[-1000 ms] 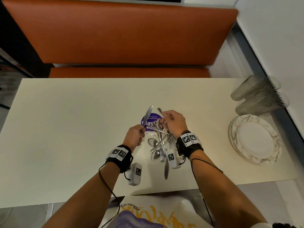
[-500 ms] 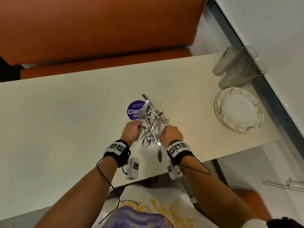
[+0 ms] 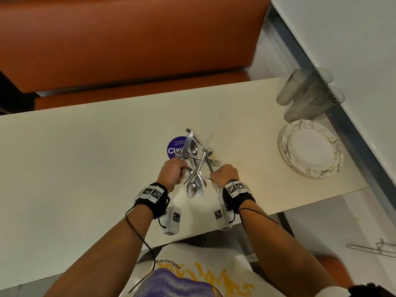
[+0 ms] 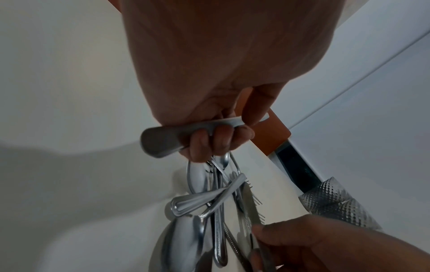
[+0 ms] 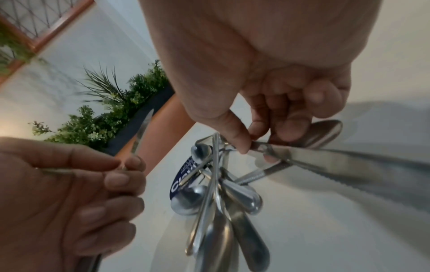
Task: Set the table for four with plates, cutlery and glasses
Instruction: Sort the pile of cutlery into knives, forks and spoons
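Note:
A heap of loose cutlery point(image 3: 196, 168) lies mid-table, partly over a purple round sticker point(image 3: 174, 147). My left hand point(image 3: 177, 170) is at the heap's left and grips a table knife point(image 3: 187, 144) by the handle, blade pointing away from me. The left wrist view shows the fingers point(image 4: 216, 141) curled round that handle point(image 4: 163, 141). My right hand point(image 3: 216, 173) is at the heap's right. There its thumb and fingers point(image 5: 242, 141) pinch a second knife point(image 5: 337, 165), still tangled with spoons point(image 5: 193, 200) and forks. A stack of white patterned plates point(image 3: 334, 168) and several textured glasses point(image 3: 308, 93) stand at the right end.
An orange bench point(image 3: 128, 39) runs along the table's far side. A white wall ledge point(image 3: 353, 39) borders the right end, close behind the glasses. The bare cream tabletop point(image 3: 75, 157) stretches to the left. The near table edge is just under my wrists.
My right hand has come from the far end of the cutlery down to its near right side, and the cutlery now lies flat. The left hand keeps its knife. The view has tilted.

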A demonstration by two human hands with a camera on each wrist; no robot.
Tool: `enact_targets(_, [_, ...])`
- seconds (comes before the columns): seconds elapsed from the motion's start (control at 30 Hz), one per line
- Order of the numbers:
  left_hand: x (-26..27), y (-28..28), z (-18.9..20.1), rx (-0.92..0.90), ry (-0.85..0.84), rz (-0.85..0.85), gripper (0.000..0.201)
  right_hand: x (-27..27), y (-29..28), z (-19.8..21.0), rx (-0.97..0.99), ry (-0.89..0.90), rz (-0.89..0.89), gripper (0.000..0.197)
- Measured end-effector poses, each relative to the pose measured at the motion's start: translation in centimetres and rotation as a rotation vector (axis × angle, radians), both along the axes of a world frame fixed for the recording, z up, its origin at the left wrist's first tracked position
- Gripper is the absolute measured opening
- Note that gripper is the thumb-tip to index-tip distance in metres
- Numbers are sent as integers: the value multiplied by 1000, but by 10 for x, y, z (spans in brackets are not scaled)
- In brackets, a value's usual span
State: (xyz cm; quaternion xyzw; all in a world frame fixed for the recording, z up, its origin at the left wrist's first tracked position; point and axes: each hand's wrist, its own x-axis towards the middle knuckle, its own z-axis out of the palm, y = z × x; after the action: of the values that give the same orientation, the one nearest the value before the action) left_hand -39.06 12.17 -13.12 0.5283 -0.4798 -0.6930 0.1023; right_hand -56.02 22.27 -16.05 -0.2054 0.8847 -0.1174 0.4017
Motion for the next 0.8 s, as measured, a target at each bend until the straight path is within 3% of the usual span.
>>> enact_targets(0.2, [-8,0,3,-149,-50,-86,11,-19,-1,25,-220,19,-81,26])
enact_targets(0.33, [-22,-2,17,-253,-39,-126,29,-19,-11,49,-488,-239,-139,16])
enact_targets(0.43, [-31,-13,27,-222,-15,-54,36,-11,-20,60,-578,-352,-86,16])
enact_targets(0.57, [-33,-34,33,-220,48,122,22,1,-32,67,-591,-407,69,9])
enact_targets(0.67, [-20,-53,37,-275,-25,207,18,-3,-35,74,-589,-439,175,17])
enact_targets(0.8, [9,-80,29,-218,-120,306,27,-15,-43,88,-688,-519,176,16])
